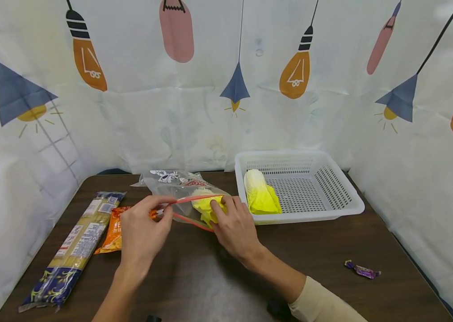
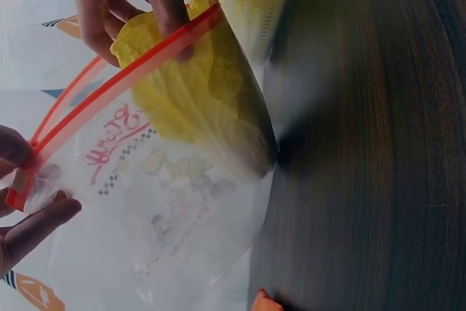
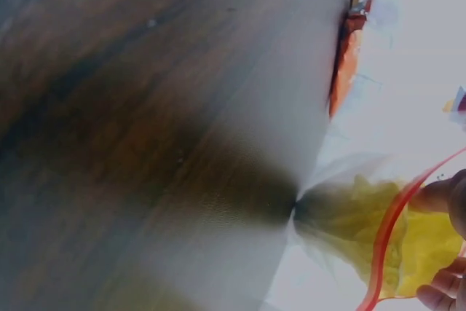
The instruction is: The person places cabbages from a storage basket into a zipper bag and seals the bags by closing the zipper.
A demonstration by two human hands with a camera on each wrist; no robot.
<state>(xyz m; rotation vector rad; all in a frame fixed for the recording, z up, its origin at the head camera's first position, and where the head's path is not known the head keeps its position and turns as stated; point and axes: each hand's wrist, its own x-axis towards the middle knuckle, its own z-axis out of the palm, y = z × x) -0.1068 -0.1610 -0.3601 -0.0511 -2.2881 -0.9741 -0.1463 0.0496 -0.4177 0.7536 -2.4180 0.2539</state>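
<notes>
A clear zip bag (image 1: 170,184) with a red zip edge lies near the table's back, its mouth spread apart. My left hand (image 1: 146,230) pinches the bag's near-left corner at the zip, also seen in the left wrist view. Inside the bag is a small napa cabbage (image 2: 207,103), white base deep in the bag and yellow leaves at the mouth. Reaching into the opening, my right hand (image 1: 235,229) grips those leaves. A second napa cabbage (image 1: 262,194) lies in the left part of a white basket (image 1: 303,218).
On the left lies a long pack of dry noodles (image 1: 77,243), beside an orange snack bag (image 1: 114,232) partly hidden by my left hand. A purple-wrapped candy (image 1: 363,270) is at the right. A printed white curtain (image 1: 194,120) stands behind the table.
</notes>
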